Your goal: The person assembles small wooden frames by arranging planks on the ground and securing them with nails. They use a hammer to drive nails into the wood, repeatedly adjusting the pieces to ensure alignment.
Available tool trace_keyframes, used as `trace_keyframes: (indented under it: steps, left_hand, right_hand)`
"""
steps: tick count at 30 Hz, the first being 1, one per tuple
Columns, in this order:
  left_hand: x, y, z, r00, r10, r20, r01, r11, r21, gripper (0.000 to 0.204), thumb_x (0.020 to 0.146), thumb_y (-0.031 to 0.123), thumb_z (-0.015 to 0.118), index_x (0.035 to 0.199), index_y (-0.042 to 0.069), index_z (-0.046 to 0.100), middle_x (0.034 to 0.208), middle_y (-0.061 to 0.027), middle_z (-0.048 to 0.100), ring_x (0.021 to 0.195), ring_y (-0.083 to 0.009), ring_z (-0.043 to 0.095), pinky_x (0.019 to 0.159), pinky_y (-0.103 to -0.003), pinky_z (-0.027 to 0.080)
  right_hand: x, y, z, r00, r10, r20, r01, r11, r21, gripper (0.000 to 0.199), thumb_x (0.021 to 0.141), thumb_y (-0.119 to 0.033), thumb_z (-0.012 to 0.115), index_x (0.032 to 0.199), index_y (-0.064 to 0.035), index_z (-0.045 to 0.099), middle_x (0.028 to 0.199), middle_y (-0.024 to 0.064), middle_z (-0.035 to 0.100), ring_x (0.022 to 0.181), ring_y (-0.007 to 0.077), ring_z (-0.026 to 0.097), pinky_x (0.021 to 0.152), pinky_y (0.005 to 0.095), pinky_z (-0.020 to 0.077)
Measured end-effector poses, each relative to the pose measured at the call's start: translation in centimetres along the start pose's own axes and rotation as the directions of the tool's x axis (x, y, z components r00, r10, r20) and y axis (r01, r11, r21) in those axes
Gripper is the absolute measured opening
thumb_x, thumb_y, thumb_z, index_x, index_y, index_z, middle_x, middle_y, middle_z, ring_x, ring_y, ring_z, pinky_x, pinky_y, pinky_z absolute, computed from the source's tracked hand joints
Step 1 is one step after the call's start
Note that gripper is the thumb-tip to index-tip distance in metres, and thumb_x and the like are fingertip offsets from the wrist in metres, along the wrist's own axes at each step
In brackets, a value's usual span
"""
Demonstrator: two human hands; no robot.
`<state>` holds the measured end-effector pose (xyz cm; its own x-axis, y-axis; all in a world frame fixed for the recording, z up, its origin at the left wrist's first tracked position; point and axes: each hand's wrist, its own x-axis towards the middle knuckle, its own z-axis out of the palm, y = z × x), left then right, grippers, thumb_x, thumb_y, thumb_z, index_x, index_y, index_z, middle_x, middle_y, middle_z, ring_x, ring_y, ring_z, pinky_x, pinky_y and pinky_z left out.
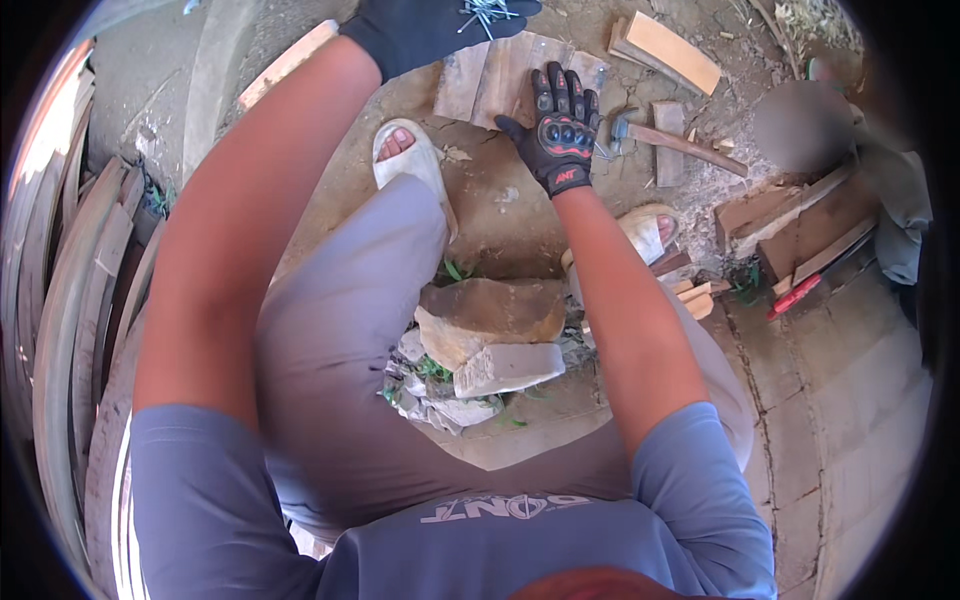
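Note:
My left hand, in a black glove, is at the top edge and holds a bunch of thin silvery nails across its palm and fingers. Part of this hand is cut off by the picture's edge. Under it and to its right lie several short wooden boards side by side on the ground. My right hand, in a black glove with red trim, rests flat on their right part, thumb apart from the other fingers. Just right of it is a hammer with a wooden handle, lying across a small wood piece.
Stones sit between my legs. Wood blocks lie at the far right. Another person is at the right edge, near rough wood pieces and a red-handled tool. Long curved planks are stacked at left.

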<state>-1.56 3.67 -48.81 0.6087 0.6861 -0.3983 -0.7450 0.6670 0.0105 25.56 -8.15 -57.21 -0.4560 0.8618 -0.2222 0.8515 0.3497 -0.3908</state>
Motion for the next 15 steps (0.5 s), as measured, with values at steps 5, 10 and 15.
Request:
trace_keyframes:
  steps: [5, 10, 15]
  left_hand:
    - [9.8, -3.6, -6.0, 0.987, -0.039, -0.154, 0.063, 0.986, 0.152, 0.065, 0.109, 0.056, 0.057, 0.129, -0.005, 0.069, 0.136, -0.0259, 0.072, 0.126, -0.0405, 0.069, 0.115, -0.053, 0.051]
    - [15.9, -10.1, -4.3, 0.917, -0.398, -0.035, 0.398, 0.902, 0.165, 0.051, 0.112, 0.037, 0.055, 0.128, -0.010, 0.066, 0.131, -0.0235, 0.074, 0.125, -0.0385, 0.072, 0.109, -0.046, 0.056]
    - [19.2, -14.9, -2.1, 0.930, -0.364, 0.048, -0.021, 0.079, 0.997, 0.049, 0.110, 0.038, 0.061, 0.140, 0.000, 0.066, 0.118, -0.0116, 0.079, 0.104, -0.0209, 0.076, 0.092, -0.035, 0.062]
  right_hand:
    - [-0.3, 1.1, 2.6, 0.984, -0.090, -0.154, 0.105, 0.990, 0.095, 0.089, 0.094, -0.065, 0.071, 0.164, -0.0155, 0.049, 0.171, 0.0123, 0.045, 0.159, 0.0368, 0.038, 0.131, 0.0622, 0.0224]
    - [-1.4, 1.8, 3.6, 0.988, -0.018, -0.153, 0.021, 1.000, 0.021, 0.084, 0.096, -0.073, 0.062, 0.156, -0.0134, 0.060, 0.155, 0.0184, 0.061, 0.147, 0.0400, 0.053, 0.125, 0.0584, 0.0357]
    - [2.6, 2.0, -0.9, 0.897, 0.056, 0.438, -0.104, 0.991, 0.088, 0.081, 0.104, -0.067, 0.047, 0.165, -0.0129, 0.047, 0.171, 0.0157, 0.045, 0.158, 0.0351, 0.040, 0.132, 0.0566, 0.0251]
